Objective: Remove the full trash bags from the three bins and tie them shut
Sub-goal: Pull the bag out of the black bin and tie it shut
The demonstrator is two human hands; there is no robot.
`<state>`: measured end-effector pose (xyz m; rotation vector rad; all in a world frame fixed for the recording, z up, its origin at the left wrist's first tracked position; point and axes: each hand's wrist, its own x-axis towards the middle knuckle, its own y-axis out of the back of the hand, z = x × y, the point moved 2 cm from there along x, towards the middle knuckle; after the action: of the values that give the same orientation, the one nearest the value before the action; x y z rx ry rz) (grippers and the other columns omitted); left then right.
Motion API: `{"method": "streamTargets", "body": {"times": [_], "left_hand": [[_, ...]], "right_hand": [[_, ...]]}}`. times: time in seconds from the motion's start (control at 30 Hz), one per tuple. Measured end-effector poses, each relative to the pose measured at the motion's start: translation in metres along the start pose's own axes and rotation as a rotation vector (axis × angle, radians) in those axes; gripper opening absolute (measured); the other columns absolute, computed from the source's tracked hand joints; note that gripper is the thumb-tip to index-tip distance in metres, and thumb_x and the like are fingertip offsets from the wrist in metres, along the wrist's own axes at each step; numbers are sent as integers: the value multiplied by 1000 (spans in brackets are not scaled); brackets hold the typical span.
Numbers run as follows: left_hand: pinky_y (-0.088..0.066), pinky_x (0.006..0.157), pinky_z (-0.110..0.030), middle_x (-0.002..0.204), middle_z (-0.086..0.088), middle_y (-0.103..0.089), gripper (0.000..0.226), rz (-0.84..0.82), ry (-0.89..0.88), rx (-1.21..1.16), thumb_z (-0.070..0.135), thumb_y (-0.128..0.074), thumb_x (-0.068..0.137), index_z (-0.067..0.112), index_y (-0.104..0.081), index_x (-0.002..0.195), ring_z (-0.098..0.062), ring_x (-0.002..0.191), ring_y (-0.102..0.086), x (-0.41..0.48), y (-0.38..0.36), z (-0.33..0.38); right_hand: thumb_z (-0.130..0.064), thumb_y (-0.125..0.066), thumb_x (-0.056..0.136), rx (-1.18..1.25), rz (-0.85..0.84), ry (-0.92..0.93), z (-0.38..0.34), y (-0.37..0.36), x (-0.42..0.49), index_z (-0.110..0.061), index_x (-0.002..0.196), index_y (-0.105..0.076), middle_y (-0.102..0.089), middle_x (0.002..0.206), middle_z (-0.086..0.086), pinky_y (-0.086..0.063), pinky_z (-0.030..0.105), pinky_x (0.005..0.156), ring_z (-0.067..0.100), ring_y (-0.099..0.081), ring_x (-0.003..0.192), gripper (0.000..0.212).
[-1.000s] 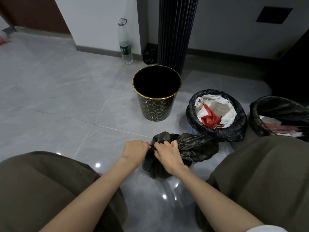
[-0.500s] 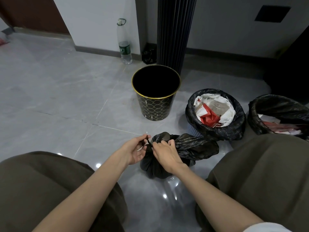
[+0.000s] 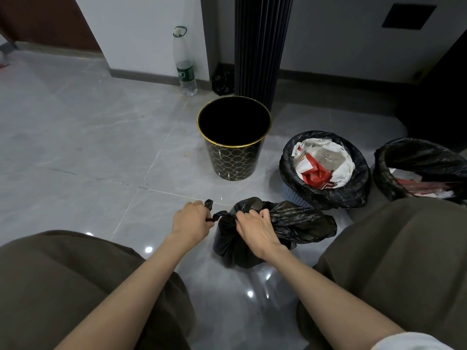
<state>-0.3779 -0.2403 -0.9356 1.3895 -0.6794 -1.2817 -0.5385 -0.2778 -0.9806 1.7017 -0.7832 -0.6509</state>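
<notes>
In front of the empty bin (image 3: 234,137), your left hand (image 3: 190,222) is gripping the bag (image 3: 265,231) tail; your right hand (image 3: 256,228) is clutching its neck.

I am crouching with my knees (image 3: 404,248) spread wide in brown trousers (image 3: 63,286), and I am holding both bare forearms (image 3: 141,281) out between them, angling them inward. My left hand (image 3: 192,219) is making a fist, knuckles up, pinching a twisted strip of the trash bag (image 3: 298,223) and drawing it out to the left. My right hand (image 3: 255,227) is lying just beside it, back upward, fingers bending down and gripping the gathered neck of the same bag. A white sleeve (image 3: 414,342) is showing near my right elbow.
</notes>
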Motion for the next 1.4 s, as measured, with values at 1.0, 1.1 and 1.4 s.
{"method": "streamTargets", "body": {"times": [1.0, 1.1, 1.4], "left_hand": [[-43, 70, -31, 104, -6, -66, 19, 29, -151, 193, 25, -56, 90, 21, -65, 107, -30, 95, -62, -1, 35, 2], [-39, 58, -23, 77, 7, -65, 17, -64, -155, 2, 38, -59, 88, 26, -70, 84, -16, 76, -60, -2, 53, 4], [-31, 88, -22, 100, 4, -61, 40, -208, 99, -1345, 33, -46, 97, 20, -51, 59, -14, 101, -52, 3, 45, 24]], "right_hand": [[-25, -26, 102, -3, -34, -46, 5, 0, -1, -18, 98, -46, -63, 93, 2, -21, 36, 77, 25, -50, 96, 22], [-25, -26, 102, 1, -46, -54, 4, 1, 1, -18, 100, -46, -64, 95, 2, -23, 37, 78, 25, -50, 98, 22], [-30, -26, 104, 40, -53, -6, -4, 2, 1, -16, 107, -49, -65, 99, 6, -27, 39, 81, 28, -51, 101, 28]]}}
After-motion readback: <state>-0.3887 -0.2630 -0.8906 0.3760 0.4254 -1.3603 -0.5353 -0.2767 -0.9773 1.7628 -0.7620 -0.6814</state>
